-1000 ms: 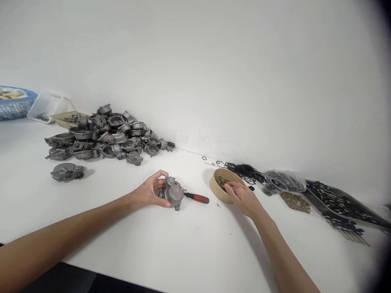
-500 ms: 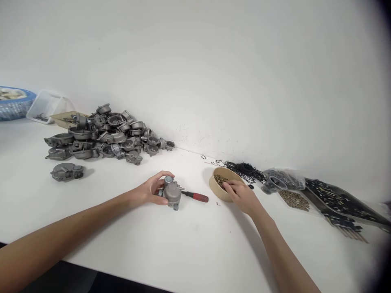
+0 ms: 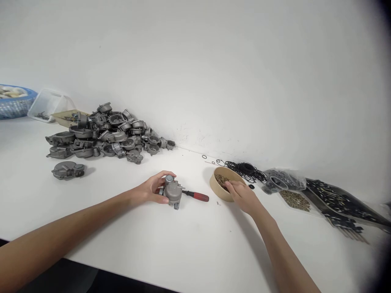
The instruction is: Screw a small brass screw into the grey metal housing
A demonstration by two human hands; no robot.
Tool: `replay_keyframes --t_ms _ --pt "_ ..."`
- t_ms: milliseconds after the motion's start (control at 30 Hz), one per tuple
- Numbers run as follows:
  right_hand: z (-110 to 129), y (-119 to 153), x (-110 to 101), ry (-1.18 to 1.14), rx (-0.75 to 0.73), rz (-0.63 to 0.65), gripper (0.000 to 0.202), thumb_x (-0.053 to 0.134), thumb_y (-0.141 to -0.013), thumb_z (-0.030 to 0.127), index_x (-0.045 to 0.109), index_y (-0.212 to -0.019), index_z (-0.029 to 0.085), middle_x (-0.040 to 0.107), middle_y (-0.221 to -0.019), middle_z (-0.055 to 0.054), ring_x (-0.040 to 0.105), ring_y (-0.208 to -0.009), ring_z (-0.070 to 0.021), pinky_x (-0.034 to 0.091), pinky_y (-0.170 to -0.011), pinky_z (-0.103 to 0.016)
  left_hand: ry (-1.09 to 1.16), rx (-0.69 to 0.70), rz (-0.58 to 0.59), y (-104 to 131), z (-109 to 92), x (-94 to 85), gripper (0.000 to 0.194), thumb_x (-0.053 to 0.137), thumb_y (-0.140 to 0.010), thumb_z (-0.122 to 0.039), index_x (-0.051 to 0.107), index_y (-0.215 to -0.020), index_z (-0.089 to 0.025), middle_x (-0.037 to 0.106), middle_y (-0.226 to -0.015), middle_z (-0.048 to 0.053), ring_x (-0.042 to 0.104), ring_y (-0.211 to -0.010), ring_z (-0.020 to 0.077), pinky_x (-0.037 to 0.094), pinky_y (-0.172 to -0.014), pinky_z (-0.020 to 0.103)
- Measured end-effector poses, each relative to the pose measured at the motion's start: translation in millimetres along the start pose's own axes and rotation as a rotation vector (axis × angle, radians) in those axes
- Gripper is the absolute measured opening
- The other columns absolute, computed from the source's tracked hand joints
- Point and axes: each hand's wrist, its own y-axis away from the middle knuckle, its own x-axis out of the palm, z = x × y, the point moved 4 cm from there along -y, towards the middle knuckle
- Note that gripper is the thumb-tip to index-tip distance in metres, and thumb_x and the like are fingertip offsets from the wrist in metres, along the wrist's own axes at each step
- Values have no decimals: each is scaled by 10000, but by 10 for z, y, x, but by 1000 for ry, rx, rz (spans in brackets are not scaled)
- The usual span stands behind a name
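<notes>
Left hand (image 3: 152, 190) is still gripping the metal casting (image 3: 172, 193) on the worktop (image 3: 189, 240); right hand (image 3: 242, 196), fingers curled, keeps picking in the screw bowl (image 3: 217, 190); grip contents indeterminate.

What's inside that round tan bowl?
The round tan bowl holds lots of tiny brass-coloured pieces. The right hand reaches in with its fingertips, so it covers the pieces beneath it. I cannot tell if it has picked any up.

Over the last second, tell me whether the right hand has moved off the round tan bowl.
No. The right hand remains with fingertips inside the round tan bowl, beside the black ring pile.
</notes>
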Motion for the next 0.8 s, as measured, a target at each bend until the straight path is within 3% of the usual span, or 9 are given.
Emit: replay_keyframes --t_ms 333,533,800 --pt "-16 -16 11 -14 -8 21 564 253 -1042 461 761 -1042 216 767 -1074 -110 695 -1032 -302 511 -811 -389 -8 -12 -7 4 -3 -8 816 887 -742 -302 418 -1407 -252 596 -1344 162 624 -1172 332 513 -906 429" --pt "-26 -18 18 -55 -1 23 531 262 -1034 420 762 -1039 243 755 -1184 -58 681 -1107 -292 513 -843 -382 -7 -10 -16 12 -2 -8 826 894 -728 -301 424 -1406 -254 613 -1318 153 622 -1179 332 506 -912 423" --pt "-73 -5 4 -127 25 -64 486 341 -1015 447 779 -1005 238 764 -1192 -56 693 -1124 -294 551 -884 -394 5 -10 -20 3 7 -7 806 897 -723 -296 444 -1388 -259 603 -1338 164 625 -1184 345 538 -875 424"
